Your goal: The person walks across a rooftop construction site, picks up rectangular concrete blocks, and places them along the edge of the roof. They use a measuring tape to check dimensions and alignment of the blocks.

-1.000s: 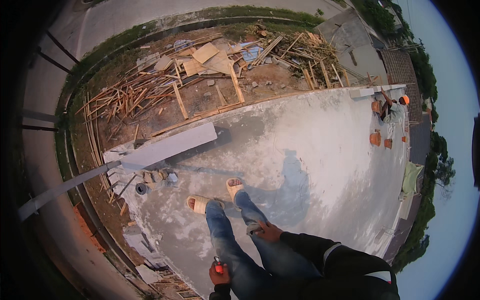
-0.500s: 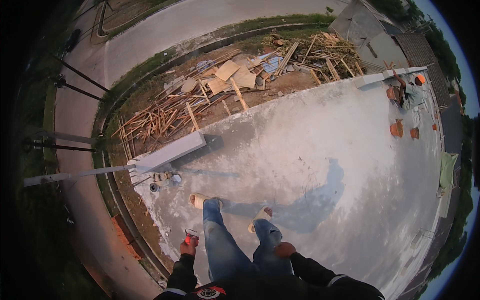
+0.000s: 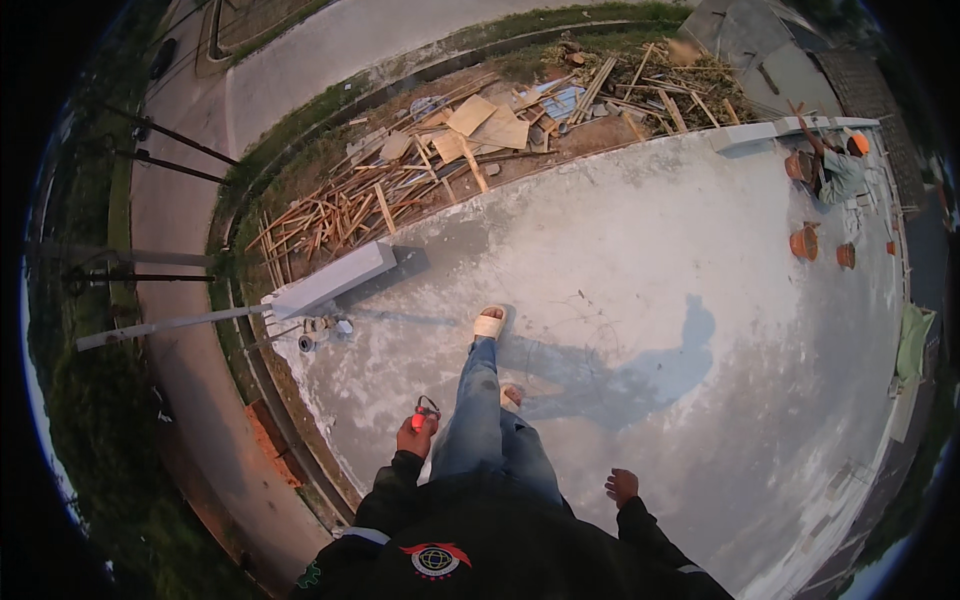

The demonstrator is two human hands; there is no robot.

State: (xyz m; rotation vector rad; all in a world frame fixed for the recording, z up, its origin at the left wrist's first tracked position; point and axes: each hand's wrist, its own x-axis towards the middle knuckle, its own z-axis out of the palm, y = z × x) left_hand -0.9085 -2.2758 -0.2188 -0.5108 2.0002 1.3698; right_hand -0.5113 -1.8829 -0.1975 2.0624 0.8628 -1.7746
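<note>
My left hand, low in the head view left of my legs, is closed around a small red object with a dark loop on top. My right hand hangs right of my hip above the concrete slab, its fingers slightly curled and apart with nothing visible in them. My jeans-clad legs are mid-stride, one tan sandal ahead of the other, and my shadow falls to their right.
A pale column stands at the slab's left edge beside a metal bar. Below lie scrap timber and a road. At upper right, a co-worker in an orange helmet crouches near blocks and orange buckets.
My right hand has left my thigh and moved outward, now open. My left hand has risen with the red object. My feet have stepped, and the view has shifted.
</note>
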